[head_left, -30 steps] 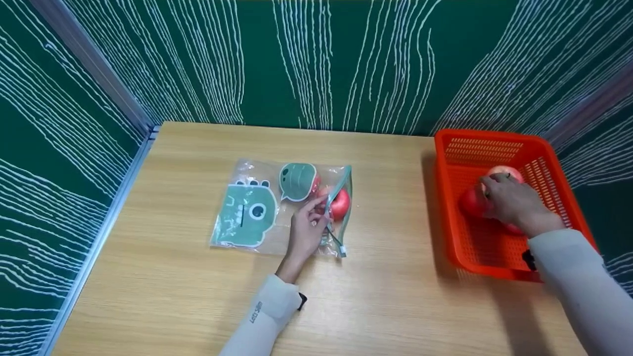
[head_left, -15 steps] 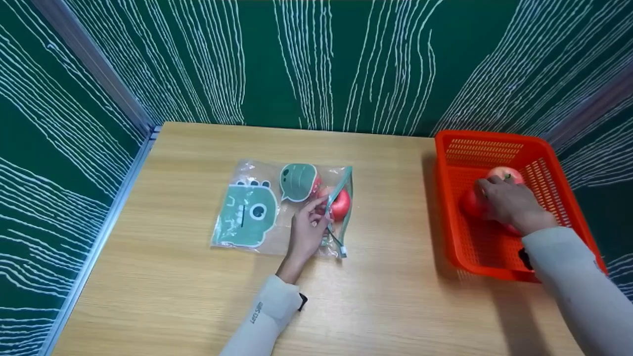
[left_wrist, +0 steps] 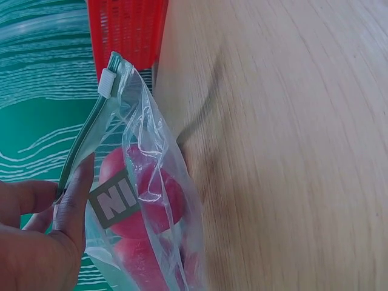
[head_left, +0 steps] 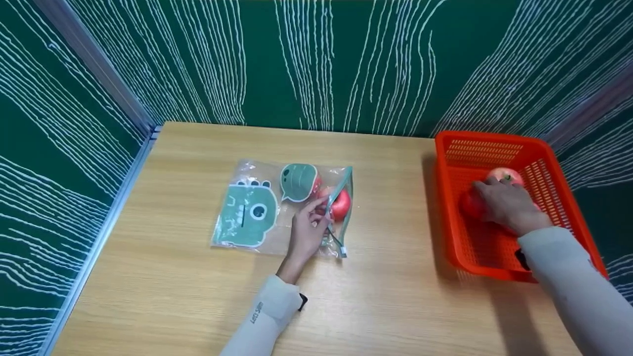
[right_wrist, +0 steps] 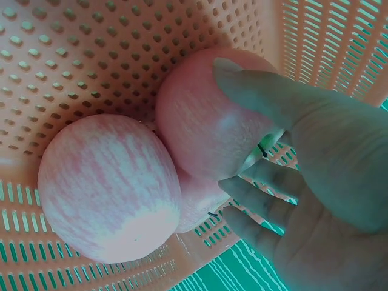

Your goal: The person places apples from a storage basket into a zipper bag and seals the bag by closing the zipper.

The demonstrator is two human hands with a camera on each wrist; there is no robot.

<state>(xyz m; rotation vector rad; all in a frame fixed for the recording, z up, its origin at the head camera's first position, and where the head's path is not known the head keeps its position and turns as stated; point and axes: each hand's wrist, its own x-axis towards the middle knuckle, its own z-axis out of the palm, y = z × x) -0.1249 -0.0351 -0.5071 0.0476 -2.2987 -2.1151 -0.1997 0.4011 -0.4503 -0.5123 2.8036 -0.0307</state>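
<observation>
My left hand (head_left: 307, 230) pinches the green zip edge of a clear plastic bag (head_left: 292, 232) printed with a green cartoon dinosaur. Its mouth gapes at the right, and a white slider (left_wrist: 107, 83) sits near one end of the zip. Red apples (left_wrist: 142, 194) show through the plastic. Over in the orange-red basket (head_left: 447, 227), my right hand (head_left: 509, 205) grips an apple (right_wrist: 206, 115), thumb on one side and fingers curled on the other. Beside it lies a paler striped apple (right_wrist: 109, 188); a third apple (right_wrist: 197, 203) is partly hidden behind these two.
The bag lies on a light wooden table (head_left: 198, 296), left of the basket. Green panels (head_left: 341, 64) with white wavy lines rise behind the table and at both sides. The basket stands at the table's right, close to the back panel.
Inside the basket my right hand has shifted slightly left, its wrist and sleeve moving with it. The left hand and the bag stay in place.
</observation>
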